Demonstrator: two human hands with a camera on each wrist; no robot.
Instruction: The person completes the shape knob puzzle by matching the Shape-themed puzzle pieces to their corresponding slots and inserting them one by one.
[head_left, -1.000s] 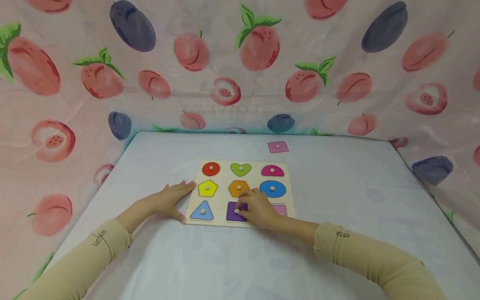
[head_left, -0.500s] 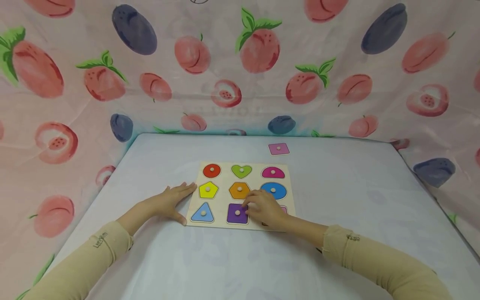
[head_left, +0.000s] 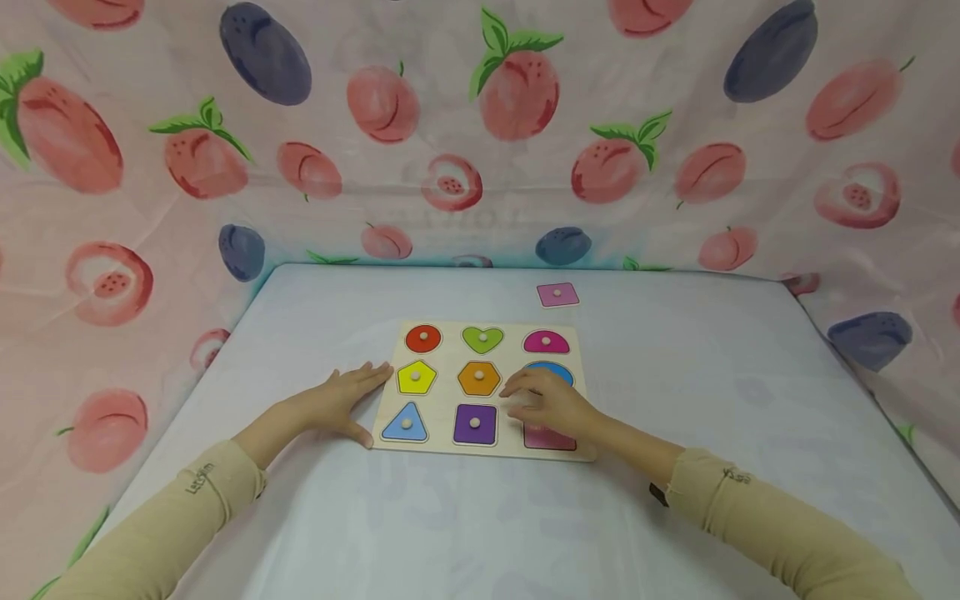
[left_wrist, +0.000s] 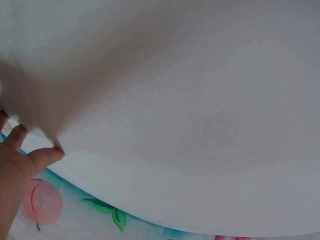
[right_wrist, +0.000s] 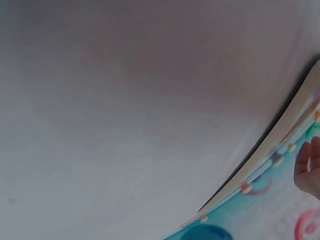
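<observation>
A wooden knob puzzle board (head_left: 440, 410) lies flat on the table, bearing several coloured shapes with pegs. My left hand (head_left: 341, 404) has its fingers spread, with fingertips and thumb at the board's left edge; the left wrist view shows part of this hand (left_wrist: 20, 162). Over the board's right side hovers my right hand (head_left: 558, 404), fingers loosely bent and nothing between them. It partly covers the blue oval (head_left: 555, 370) and a pink rectangular recess (head_left: 551, 440). Left of it sits the purple square (head_left: 475, 414). Beyond the board lies a pink rectangle piece (head_left: 557, 295).
A white cloth covers the table (head_left: 697, 367). Behind and at the sides hangs a fruit-print curtain (head_left: 525, 183). A small dark object (head_left: 658, 495) shows at the right sleeve's cuff.
My right hand has let go of the purple square's knob and moved right and up off it, uncovering the square and the orange hexagon. The left hand stays put.
</observation>
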